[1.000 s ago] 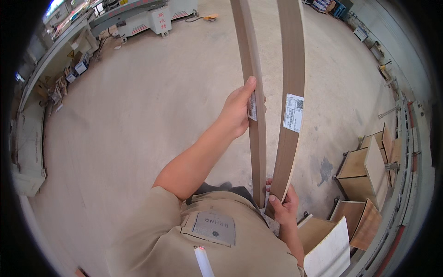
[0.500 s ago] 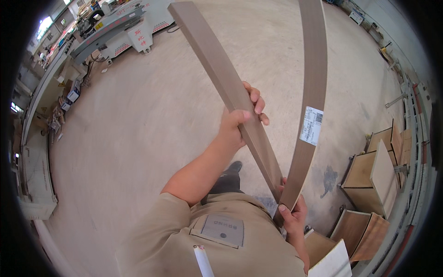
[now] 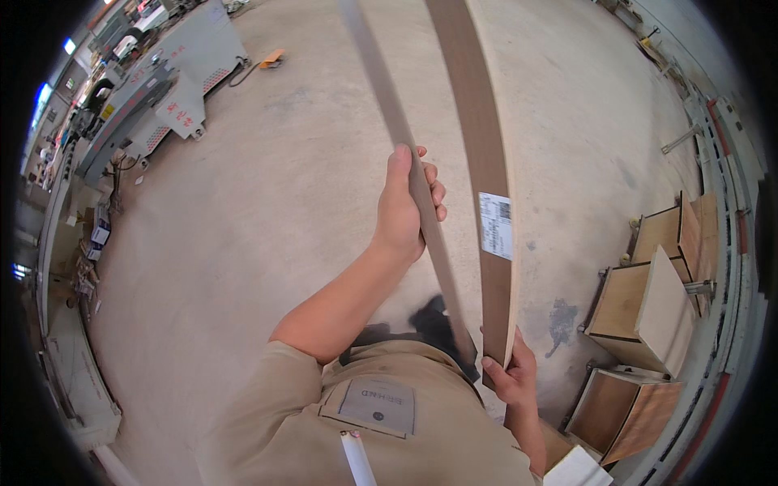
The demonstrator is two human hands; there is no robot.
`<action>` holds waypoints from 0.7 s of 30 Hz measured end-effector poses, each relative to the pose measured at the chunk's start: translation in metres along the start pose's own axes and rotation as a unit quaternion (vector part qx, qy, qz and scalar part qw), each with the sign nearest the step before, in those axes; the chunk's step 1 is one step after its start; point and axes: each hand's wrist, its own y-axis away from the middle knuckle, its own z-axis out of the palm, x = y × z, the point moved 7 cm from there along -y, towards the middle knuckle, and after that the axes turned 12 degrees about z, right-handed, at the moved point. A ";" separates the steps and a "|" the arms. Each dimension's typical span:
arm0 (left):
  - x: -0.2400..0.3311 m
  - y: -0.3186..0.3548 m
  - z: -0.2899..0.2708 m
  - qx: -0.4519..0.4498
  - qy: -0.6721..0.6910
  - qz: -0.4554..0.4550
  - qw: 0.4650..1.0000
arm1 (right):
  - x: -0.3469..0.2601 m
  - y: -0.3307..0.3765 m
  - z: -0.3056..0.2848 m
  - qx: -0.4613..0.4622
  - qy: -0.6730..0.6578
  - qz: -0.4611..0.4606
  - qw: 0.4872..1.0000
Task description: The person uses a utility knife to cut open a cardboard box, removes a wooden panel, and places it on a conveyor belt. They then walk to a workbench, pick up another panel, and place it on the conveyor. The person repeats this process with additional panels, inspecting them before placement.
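Note:
My left hand (image 3: 395, 212) is closed round the middle of a long, narrow brown board (image 3: 381, 73), with the thumb along the near side and the fingers curled over the other. This board is turned nearly edge-on and runs out past the top of the view. To its right, a second long brown board (image 3: 470, 105) stands tilted away from me, bearing a white printed label (image 3: 495, 225). My right hand (image 3: 517, 377) grips its lower end, thumb on the face. The lower end of the first board comes down just left of my right hand; whether they touch is unclear.
Wooden box-like carts (image 3: 624, 316) line the right side beside a long metal rail (image 3: 721, 324). A grey machine (image 3: 174, 89) stands at the far left, with a long bench (image 3: 73, 364) nearer. An orange piece (image 3: 272, 58) lies on the concrete floor (image 3: 243, 202).
The left board has turned from showing its broad face to nearly edge-on. Both boards' upper ends have swung left or upward in view, and the surroundings have shifted as my head turned.

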 end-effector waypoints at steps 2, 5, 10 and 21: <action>-0.032 -0.032 0.011 0.018 -0.065 -0.033 0.997 | 0.002 -0.035 -0.027 0.007 0.008 -0.016 1.000; -0.080 -0.093 0.041 0.000 -0.086 -0.043 0.995 | 0.009 -0.100 -0.072 -0.001 0.021 -0.029 0.999; -0.143 -0.189 0.117 -0.008 -0.056 -0.018 0.998 | 0.004 -0.201 -0.155 0.016 -0.007 -0.037 0.999; -0.269 -0.362 0.217 -0.025 0.014 -0.057 0.998 | 0.023 -0.382 -0.335 -0.102 -0.101 0.065 0.988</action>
